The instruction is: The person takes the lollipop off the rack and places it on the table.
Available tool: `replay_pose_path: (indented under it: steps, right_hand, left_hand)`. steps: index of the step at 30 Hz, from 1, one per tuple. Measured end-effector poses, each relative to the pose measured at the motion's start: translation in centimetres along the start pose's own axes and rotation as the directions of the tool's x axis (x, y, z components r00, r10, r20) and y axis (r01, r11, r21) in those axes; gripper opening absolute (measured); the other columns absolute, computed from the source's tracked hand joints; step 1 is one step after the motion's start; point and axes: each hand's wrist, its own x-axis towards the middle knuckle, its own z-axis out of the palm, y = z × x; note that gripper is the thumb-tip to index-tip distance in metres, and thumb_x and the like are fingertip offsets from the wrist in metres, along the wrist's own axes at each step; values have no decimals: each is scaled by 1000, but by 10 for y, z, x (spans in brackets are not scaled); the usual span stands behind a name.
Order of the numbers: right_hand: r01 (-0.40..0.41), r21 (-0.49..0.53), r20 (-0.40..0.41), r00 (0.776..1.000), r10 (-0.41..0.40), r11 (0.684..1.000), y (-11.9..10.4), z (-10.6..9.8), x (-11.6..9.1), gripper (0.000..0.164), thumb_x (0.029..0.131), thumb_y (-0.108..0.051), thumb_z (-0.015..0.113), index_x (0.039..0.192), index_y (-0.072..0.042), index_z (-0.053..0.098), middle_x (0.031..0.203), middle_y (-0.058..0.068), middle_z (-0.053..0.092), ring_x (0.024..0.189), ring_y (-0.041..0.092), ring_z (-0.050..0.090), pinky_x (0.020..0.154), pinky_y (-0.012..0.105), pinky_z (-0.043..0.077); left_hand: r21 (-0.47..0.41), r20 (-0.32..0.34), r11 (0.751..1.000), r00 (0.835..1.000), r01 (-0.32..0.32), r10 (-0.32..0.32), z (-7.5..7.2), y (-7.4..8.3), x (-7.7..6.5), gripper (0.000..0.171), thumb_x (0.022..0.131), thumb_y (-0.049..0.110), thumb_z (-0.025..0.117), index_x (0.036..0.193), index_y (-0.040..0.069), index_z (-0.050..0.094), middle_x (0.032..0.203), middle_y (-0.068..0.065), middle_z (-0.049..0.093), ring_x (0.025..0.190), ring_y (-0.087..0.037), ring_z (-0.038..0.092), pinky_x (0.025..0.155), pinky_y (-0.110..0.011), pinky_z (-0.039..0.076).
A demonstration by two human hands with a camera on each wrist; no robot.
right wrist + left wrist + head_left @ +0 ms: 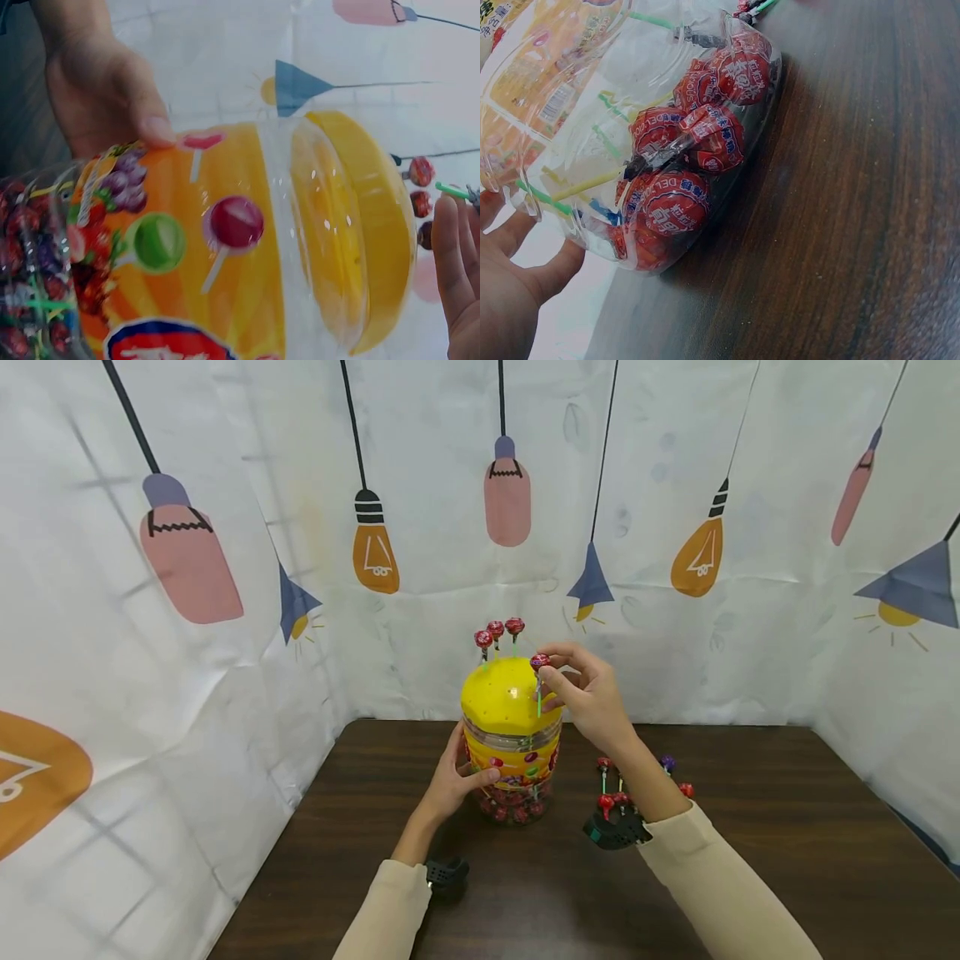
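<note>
A clear plastic candy jar (517, 770) stands on the table, with a yellow lid (497, 697) and an orange printed label. My left hand (448, 787) grips its left side, thumb across the front; in the left wrist view, red-wrapped lollipops (675, 202) lie in the jar's bottom. Above the lid's right side, my right hand (592, 697) pinches a red lollipop (540, 662) near its head, green stick pointing down. Three red lollipops (496, 629) stand upright in the top of the lid. The lid has small holes.
To the right of the jar, several red lollipops (605, 804) and a purple one (667, 763) stand in a cluster, partly hidden behind my right forearm. The dark wooden table (750, 827) backs onto a white curtain (450, 643) printed with lamps.
</note>
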Motion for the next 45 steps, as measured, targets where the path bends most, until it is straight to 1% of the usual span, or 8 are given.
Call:
replay_pose_path:
  steps: [6, 11, 14, 19, 25, 33, 40, 45]
  right_hand:
    - [-38, -34, -15, 999, 38, 999, 7, -11, -11, 28, 102, -15, 63, 129, -6, 63, 106, 7, 63, 76, 16, 69, 64, 35, 64]
    - [-61, -23, -10, 998, 61, 998, 12, -21, -22, 28, 103, -13, 61, 130, -4, 62, 106, 6, 60, 77, 15, 67, 64, 34, 63]
    - [-66, -23, -9, 998, 66, 998, 15, -27, -29, 28, 103, -11, 60, 130, -1, 61, 105, 6, 60, 76, 19, 66, 63, 35, 63]
    - [-78, -43, -17, 997, 78, 996, 20, -36, -40, 26, 103, -11, 61, 128, -3, 63, 102, 6, 59, 74, 24, 66, 62, 39, 63]
    - [-114, -72, -23, 993, 113, 991, 29, -50, -56, 28, 103, -11, 61, 129, -2, 62, 100, 7, 59, 72, 19, 69, 62, 37, 63]
    - [-180, -119, -64, 983, 174, 976, 42, -71, -79, 29, 103, -14, 61, 130, -2, 62, 100, 4, 62, 72, 20, 65, 62, 37, 63]
    - [-234, -148, -92, 971, 222, 961, 55, -85, -97, 31, 104, -15, 60, 132, -3, 61, 95, 2, 63, 74, 20, 66, 63, 37, 63]
    - [-274, -181, -104, 960, 258, 945, 65, -96, -112, 31, 104, -18, 60, 132, -5, 61, 96, -3, 64, 77, 14, 66, 64, 36, 63]
  left_hand:
    - [2, 2, 1000, 1000, -1, 1, 0, -1, 0, 98, 89, 45, 78, 162, 42, 14, 161, -3, 38, 148, -34, 36, 117, -71, 29]
    - [-2, 3, 1000, 1000, -4, 4, 0, -2, 1, 98, 89, 45, 78, 162, 43, 14, 161, -3, 38, 148, -34, 36, 117, -72, 29]
    - [-7, 5, 1000, 1000, -2, 2, -1, -2, 0, 98, 89, 44, 78, 162, 43, 14, 161, -3, 37, 148, -34, 36, 118, -72, 28]
    - [-9, 5, 1000, 1000, -2, 2, -1, -1, 0, 98, 89, 42, 78, 163, 41, 13, 161, -4, 37, 149, -34, 35, 118, -72, 27]
    - [-11, 4, 1000, 1000, -1, 1, -1, 0, -1, 98, 90, 40, 78, 163, 40, 13, 160, -5, 38, 148, -35, 36, 118, -72, 26]
    - [-6, 5, 1000, 1000, -6, 6, 0, -2, 2, 96, 89, 40, 78, 162, 43, 15, 159, -2, 39, 148, -33, 36, 118, -72, 27]
    - [-9, 6, 1000, 1000, -16, 16, 0, -2, 3, 96, 89, 40, 78, 162, 42, 16, 159, -3, 39, 147, -33, 36, 117, -73, 27]
    - [-6, 8, 1000, 1000, -13, 13, -1, -3, 2, 96, 89, 42, 78, 162, 41, 15, 160, -3, 38, 148, -33, 35, 117, -73, 27]
